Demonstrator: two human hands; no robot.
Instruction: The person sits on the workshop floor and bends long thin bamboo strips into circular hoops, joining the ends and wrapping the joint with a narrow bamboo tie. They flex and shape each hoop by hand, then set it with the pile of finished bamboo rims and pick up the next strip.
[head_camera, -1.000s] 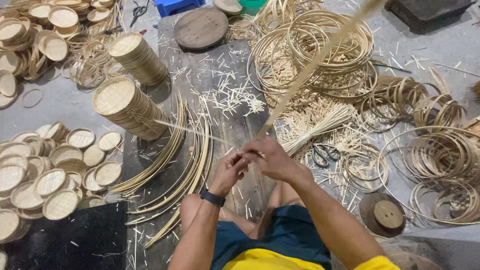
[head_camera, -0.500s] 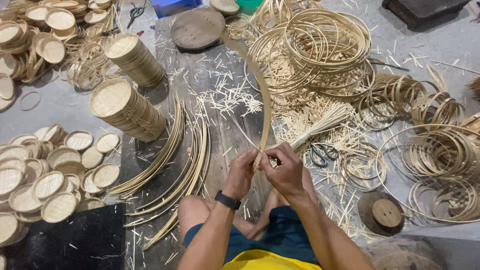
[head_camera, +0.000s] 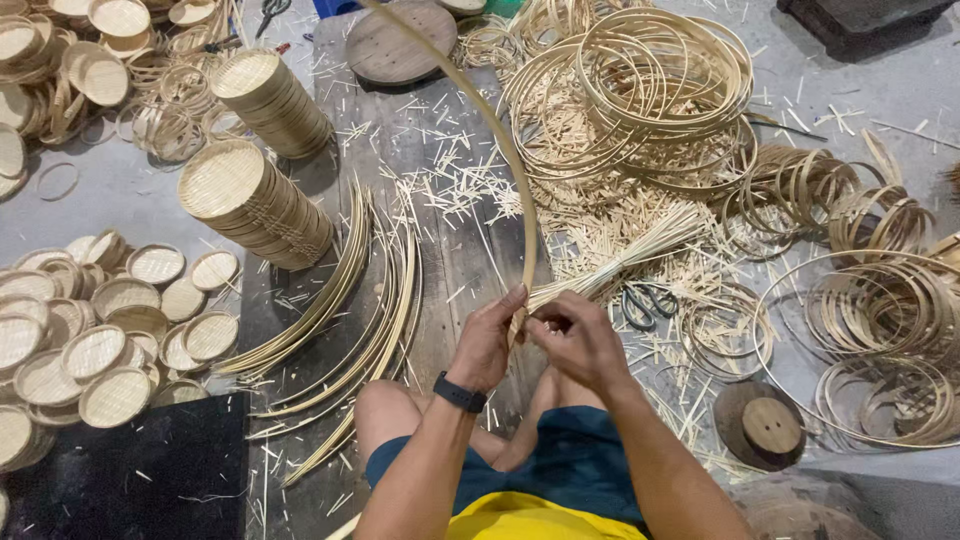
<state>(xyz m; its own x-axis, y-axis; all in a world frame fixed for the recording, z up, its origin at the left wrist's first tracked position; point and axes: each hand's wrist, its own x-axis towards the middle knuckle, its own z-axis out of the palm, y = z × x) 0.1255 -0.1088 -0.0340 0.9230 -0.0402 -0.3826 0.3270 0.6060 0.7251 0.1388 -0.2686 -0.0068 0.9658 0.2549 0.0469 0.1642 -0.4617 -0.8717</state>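
**Bamboo strip bent between both hands**

Bamboo strip, long and pale, has its near end pinched where the two hands meet above the person's knees. The left hand is closed around that end, thumb side up, with a dark watch on the wrist. The right hand is closed too, fingertips pressed against the same end, touching the left hand. From the grip the strip rises and curves away to the left, over the dark plank on the floor, and runs out of the top edge of the view beside a round wooden disc.

More curved strips lie in a fan along the plank's left edge. Two leaning stacks of round woven trays stand further left, with loose trays spread near the floor's left edge. Right of the hands lies a bundle of thin sticks, with scissors just beside it. Heaps of bamboo hoops fill the far right, with offcuts scattered about them.
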